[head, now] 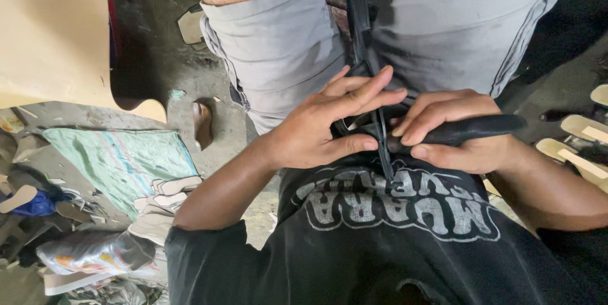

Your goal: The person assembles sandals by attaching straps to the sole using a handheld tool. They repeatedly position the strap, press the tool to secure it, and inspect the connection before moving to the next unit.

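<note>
My left hand point(320, 129) pinches a thin black strap piece point(382, 143) in my lap, thumb below and fingers spread over it. My right hand point(453, 137) is closed around the black handle of a tool point(484, 127) that points left into the strap. The tool's tip is hidden under my fingers. A longer black strap point(358, 26) runs up between my knees, over my grey shorts point(285, 45). Both hands meet just above my black printed shirt point(392, 241).
A tan board point(50, 32) stands at the upper left. On the dirty floor lie a green cloth point(120, 159), pale cut sole shapes point(166, 198) and a plastic bag point(95, 251). More tan soles point(582, 129) lie at the right edge.
</note>
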